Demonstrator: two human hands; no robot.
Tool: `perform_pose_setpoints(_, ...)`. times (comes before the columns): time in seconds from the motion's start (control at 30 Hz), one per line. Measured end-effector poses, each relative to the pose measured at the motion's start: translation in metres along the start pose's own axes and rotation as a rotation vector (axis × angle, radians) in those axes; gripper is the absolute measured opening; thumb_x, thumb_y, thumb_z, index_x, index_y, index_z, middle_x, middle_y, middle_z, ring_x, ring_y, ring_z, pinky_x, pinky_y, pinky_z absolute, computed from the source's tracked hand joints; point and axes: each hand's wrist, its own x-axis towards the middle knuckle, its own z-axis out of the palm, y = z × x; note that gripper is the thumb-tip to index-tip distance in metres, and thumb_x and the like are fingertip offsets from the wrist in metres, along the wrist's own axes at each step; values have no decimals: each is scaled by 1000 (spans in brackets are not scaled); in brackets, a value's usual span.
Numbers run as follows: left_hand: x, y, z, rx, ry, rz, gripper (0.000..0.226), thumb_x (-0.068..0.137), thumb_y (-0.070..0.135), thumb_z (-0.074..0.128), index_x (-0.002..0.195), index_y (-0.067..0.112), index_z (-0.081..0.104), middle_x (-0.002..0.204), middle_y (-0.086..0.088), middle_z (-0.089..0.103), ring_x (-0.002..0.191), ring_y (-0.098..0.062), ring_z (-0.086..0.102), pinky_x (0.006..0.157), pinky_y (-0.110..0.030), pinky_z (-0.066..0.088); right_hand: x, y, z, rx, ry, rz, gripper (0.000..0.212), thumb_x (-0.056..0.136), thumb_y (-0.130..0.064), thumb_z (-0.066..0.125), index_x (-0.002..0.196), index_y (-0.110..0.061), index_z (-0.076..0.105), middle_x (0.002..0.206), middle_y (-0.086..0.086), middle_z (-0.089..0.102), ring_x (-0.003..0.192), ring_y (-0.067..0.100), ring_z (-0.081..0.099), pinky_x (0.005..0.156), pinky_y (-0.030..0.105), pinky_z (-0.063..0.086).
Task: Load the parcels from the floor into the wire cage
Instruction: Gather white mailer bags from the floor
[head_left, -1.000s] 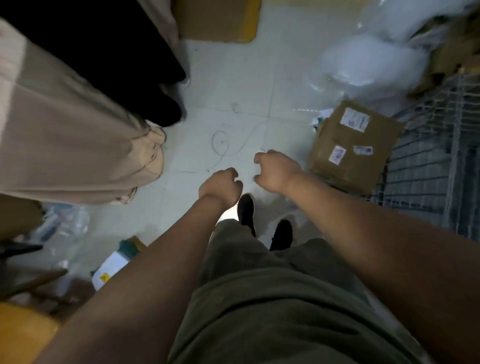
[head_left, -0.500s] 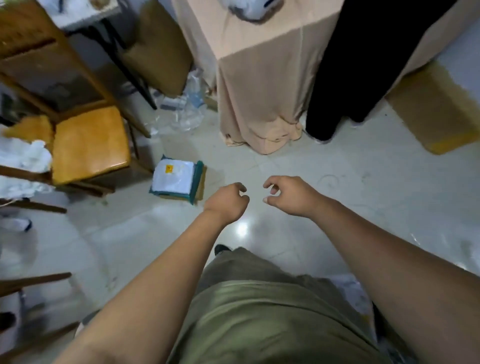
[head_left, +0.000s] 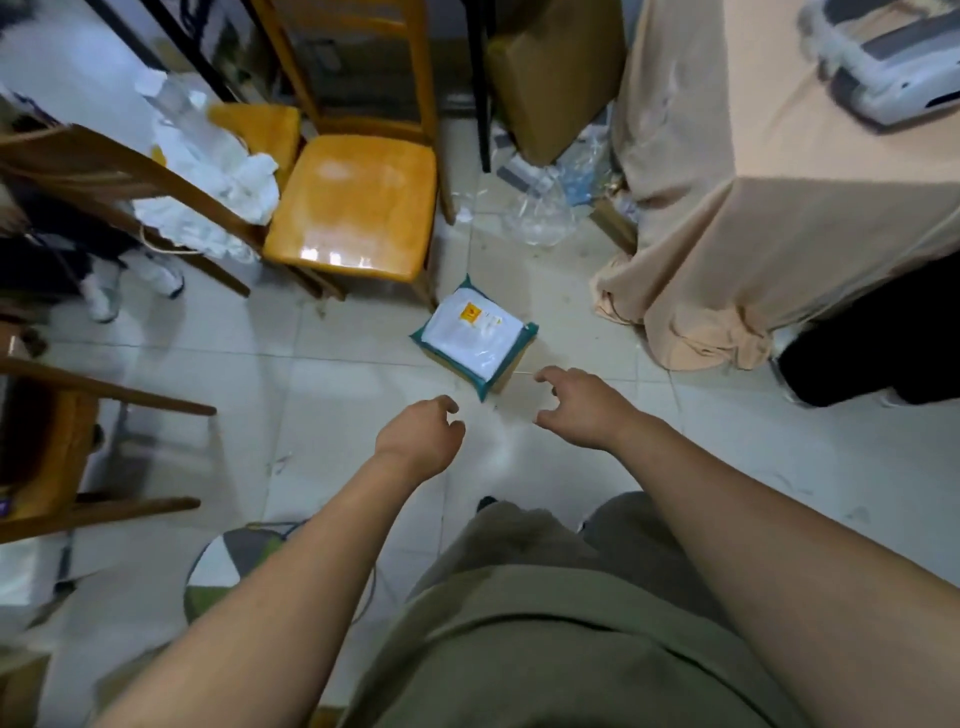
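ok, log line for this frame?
phase: reaching | target: teal-and-white parcel on floor by orange chair | left hand: empty, open | right hand: empty, open | cage: not in view

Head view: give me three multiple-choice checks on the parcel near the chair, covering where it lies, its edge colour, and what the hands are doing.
1. Where does the parcel lie?
A. on the yellow chair seat
B. on the floor tiles, between the chair and the draped table
C. on the draped table

2. What colour edges the parcel's white top?
A. teal green
B. red
C. black

3. What state are the hands in?
A. both gripping the parcel
B. one lifting the parcel
C. both empty, reaching toward it

Answers:
1 B: it rests on the floor, in front of the yellow chair.
2 A: teal shows around the white wrap.
3 C: left hand and right hand hold nothing, short of the parcel.
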Motion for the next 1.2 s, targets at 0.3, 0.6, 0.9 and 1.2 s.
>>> perform_pose_setpoints(0.3,79,14,-32,-102,-47,-152,45,103,40,43,145,27,50,136,-2,64,108,-27,68,100,-40,53,130,8,-40,-95,-194,-45,69,92,-30,64,156,-21,39,154,13,44,137,29,47,108,35,42)
perform_pose_setpoints(0.6,193,27,-40,-200,-57,-205,46,103,36,45,149,27,48,139,-5,60,122,-27,60,99,-38,51,263,12,-47,-177,-325,-60,57,93,-28,62,148,-18,48,145,15,53,130,33,53,105,38,46)
perform_pose_setpoints(0.9,388,-33,56,-218,-167,-179,49,100,27,48,149,21,46,129,-14,64,118,-34,60,93,-39,49,459,27,45,-199,-278,-48,68,95,-21,58,157,-15,32,147,24,40,129,43,48,103,44,46)
perform_pose_setpoints(1.2,557,-108,183,-275,-153,-146,85,94,41,56,163,40,6,140,-21,51,117,-42,57,100,-50,49,623,92,149,-353,-197,-47,99,87,-41,72,163,-29,11,166,16,15,148,41,23,118,50,29)
